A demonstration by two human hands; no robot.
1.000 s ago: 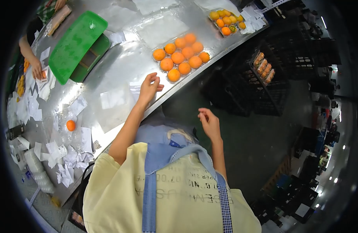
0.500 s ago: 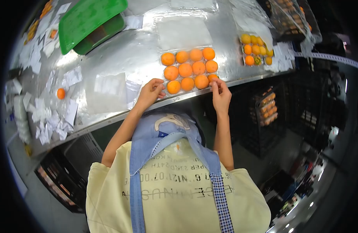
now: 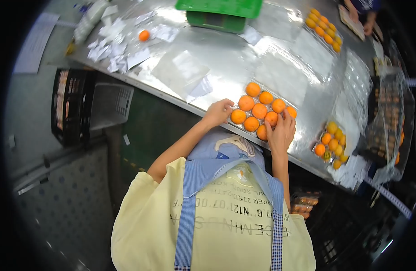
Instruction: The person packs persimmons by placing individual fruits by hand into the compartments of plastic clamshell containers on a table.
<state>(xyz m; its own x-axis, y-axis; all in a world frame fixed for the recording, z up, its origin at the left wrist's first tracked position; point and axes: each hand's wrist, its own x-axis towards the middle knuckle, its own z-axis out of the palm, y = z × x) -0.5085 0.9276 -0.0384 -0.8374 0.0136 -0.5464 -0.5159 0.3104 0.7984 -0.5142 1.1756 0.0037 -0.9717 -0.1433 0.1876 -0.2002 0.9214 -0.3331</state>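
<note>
A clear plastic tray with several oranges [image 3: 259,111] lies at the near edge of the metal table. At the tray's left corner is my left hand [image 3: 219,113], its fingers bent together at the rim; what they pinch is too small to make out. My right hand [image 3: 282,128] reaches over the tray's right part, thumb and fingers apart around an orange [image 3: 271,119] that still sits among the others. Part of the tray's right side is hidden behind this hand.
A green container [image 3: 219,9] stands at the table's back. Papers [image 3: 113,43] and a single orange [image 3: 144,35] lie left. Two more fruit trays [image 3: 323,29] [image 3: 333,142] are right, near a plastic-covered crate [image 3: 384,122]. A co-worker's hands [image 3: 368,25] show top right.
The view has swung round, so the table now slopes down to the right. My right hand has come from beside the table onto the tray; my left hand has reached the tray's left corner.
</note>
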